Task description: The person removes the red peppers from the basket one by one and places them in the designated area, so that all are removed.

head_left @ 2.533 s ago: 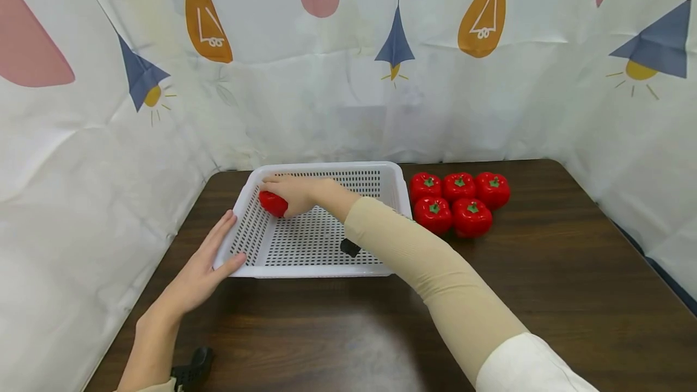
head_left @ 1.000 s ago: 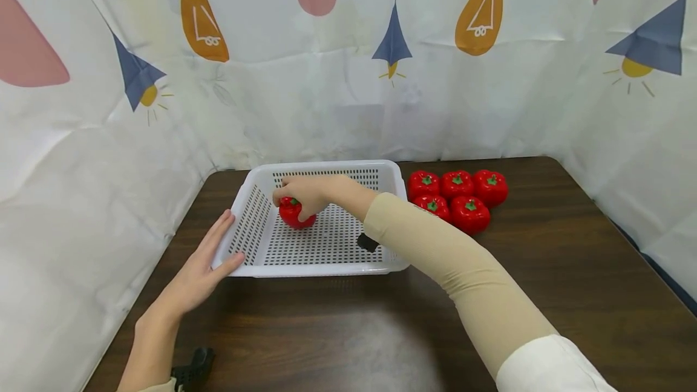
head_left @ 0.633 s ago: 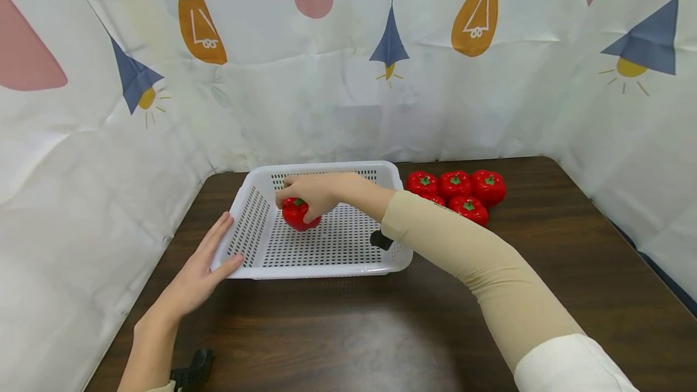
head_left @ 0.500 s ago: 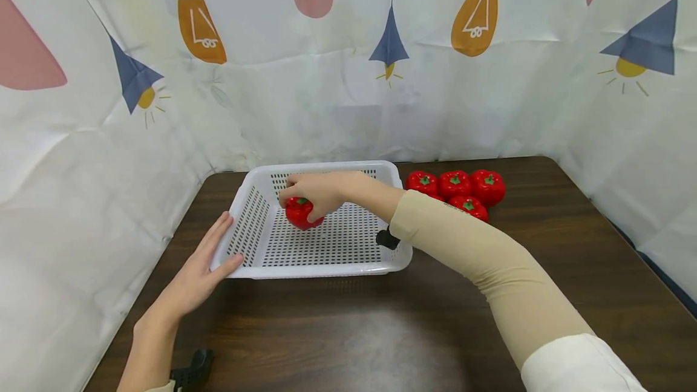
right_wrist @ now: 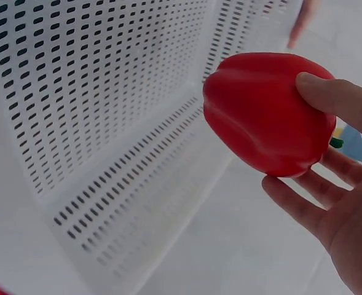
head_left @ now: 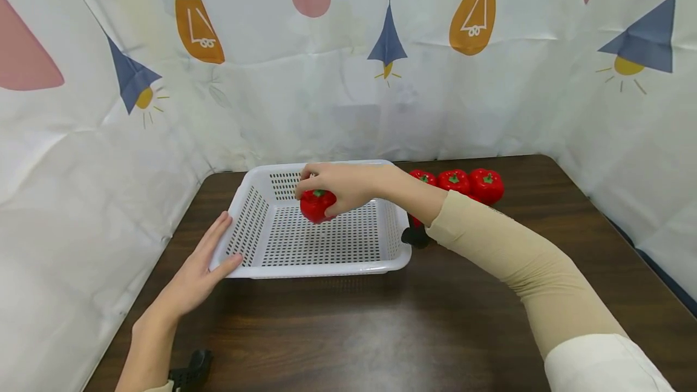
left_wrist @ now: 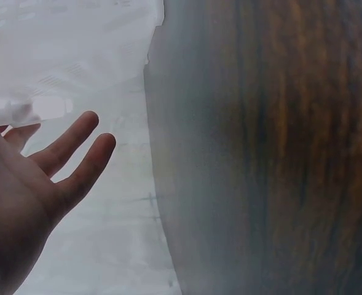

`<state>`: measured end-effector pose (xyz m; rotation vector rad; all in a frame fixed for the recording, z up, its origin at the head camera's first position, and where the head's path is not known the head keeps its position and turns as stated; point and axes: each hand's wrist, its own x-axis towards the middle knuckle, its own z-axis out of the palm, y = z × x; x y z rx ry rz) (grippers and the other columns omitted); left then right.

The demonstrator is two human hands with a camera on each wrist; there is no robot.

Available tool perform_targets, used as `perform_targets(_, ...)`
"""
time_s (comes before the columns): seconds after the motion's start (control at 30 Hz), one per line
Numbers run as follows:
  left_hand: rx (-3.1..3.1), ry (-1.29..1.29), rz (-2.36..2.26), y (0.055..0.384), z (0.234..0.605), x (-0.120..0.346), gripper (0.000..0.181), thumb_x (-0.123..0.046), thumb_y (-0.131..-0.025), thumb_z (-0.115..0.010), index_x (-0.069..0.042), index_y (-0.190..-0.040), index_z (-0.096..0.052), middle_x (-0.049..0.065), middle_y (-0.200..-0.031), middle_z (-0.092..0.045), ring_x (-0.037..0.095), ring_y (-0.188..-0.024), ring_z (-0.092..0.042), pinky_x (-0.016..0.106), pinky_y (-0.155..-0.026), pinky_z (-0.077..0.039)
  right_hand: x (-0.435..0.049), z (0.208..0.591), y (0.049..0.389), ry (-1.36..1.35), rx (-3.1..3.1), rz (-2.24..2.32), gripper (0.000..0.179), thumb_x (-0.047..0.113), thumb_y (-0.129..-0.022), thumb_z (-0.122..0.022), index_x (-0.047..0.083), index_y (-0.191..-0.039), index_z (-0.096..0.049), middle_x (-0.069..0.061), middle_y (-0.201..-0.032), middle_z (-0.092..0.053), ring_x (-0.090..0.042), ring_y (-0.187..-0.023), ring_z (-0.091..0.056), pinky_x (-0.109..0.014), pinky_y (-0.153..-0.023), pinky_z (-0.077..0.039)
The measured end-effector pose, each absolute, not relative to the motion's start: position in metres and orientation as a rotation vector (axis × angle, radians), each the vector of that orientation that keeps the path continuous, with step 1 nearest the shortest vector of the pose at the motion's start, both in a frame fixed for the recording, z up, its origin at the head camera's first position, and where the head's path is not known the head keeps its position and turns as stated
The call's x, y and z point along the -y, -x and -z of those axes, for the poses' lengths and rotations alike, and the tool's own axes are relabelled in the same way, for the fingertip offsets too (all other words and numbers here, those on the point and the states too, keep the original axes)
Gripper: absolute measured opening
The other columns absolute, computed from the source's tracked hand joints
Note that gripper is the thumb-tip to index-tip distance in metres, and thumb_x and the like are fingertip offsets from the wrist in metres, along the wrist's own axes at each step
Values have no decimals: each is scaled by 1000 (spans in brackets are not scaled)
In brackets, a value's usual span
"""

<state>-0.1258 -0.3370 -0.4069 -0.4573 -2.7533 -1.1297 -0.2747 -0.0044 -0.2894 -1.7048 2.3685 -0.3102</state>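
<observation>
My right hand grips a red bell pepper from above, over the inside of a white perforated basket. In the right wrist view the thumb presses one side of the pepper and the fingers curl round its stem end. The basket floor below shows bare holes. My left hand rests on the basket's left edge with fingers straight and spread. From the left wrist camera the left hand appears with its fingers extended beside the white wall of the basket.
Several more red bell peppers stand on the dark wooden table just right of the basket, partly hidden by the right forearm. A white curtain printed with lamps hangs behind and at both sides.
The right hand has carried the bell pepper from the basket's left end to the right and upward. The left hand has stayed at the basket's edge.
</observation>
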Motion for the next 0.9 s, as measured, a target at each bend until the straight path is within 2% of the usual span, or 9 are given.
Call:
perform_targets(0.3, 2753, 454, 1123, 126, 407, 337, 80, -20, -101, -66, -15, -166, -19, 5, -172, -8, 43, -147, -23, 10, -102, -17, -35, 269, 268, 1757, -2401, 400, 55, 19, -87, -84, 19, -135, -58, -5, -140, -48, -20, -126, -47, -29, -90, -53)
perform_targets(0.63, 2755, 451, 1123, 126, 409, 337, 80, -20, -101, -66, -15, -166, -19, 4, -172, -7, 42, -149, -19, 11, -105, -14, -75, 264, 262, 1697, -2452, 428, 53, 20, -86, -84, 21, -134, -59, -3, -140, -48, -20, -123, -50, -32, -89, -54)
perform_targets(0.9, 2752, 456, 1119, 126, 408, 337, 81, -20, -100, -67, -15, -166, -19, 8, -171, -9, 43, -146, -24, 9, -102, -15, -108, 263, 260, 1684, -2493, 468, 55, 20, -85, -86, 21, -134, -60, -3, -140, -49, -20, -124, -50, -33, -90, -54)
